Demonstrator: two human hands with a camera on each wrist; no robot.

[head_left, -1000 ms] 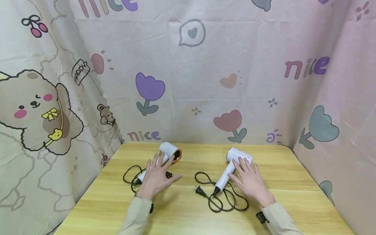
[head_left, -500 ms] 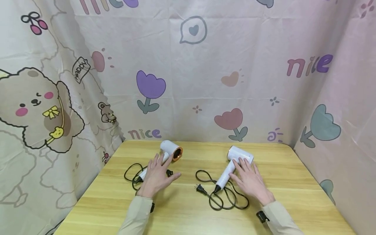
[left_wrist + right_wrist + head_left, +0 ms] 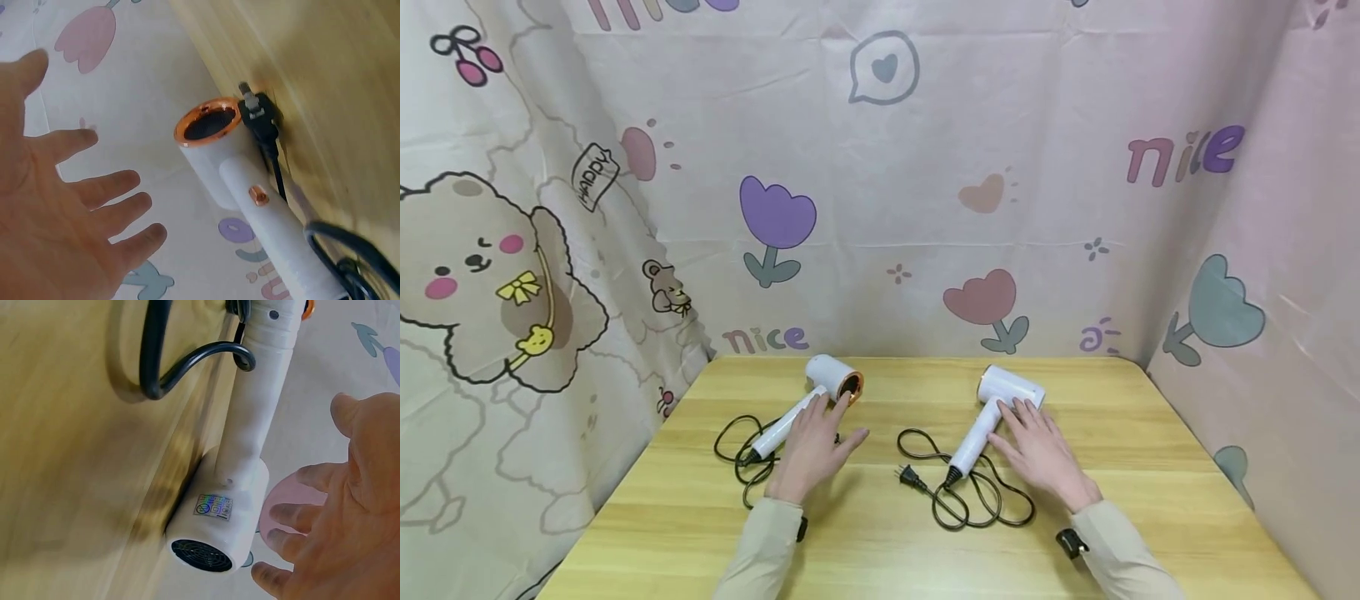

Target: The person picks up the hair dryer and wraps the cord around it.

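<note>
Two white hair dryers with copper-coloured trim lie on the table, each with a black cord. My left hand [image 3: 812,450] hovers with spread fingers just right of the left hair dryer [image 3: 784,427], in front of its dark round opening. In the left wrist view, a gap separates that hand [image 3: 69,212] from the dryer and its black plug [image 3: 261,122]. My right hand [image 3: 1043,450] is beside the right hair dryer [image 3: 1011,386], fingers extended toward its barrel. The right wrist view shows this hand [image 3: 350,519] holding nothing, apart from the handle [image 3: 259,406].
A black cord [image 3: 722,433] coils left of the left dryer. Another cord [image 3: 1030,504] loops in front of the right dryer, its plug [image 3: 910,477] lying between the two. Printed curtains [image 3: 880,167] enclose the wooden table [image 3: 880,550] at the back and sides.
My left hand has shifted slightly right, so more of the left dryer's handle shows and its plug is mostly covered. The head view has tilted a little. Both dryers stay put.
</note>
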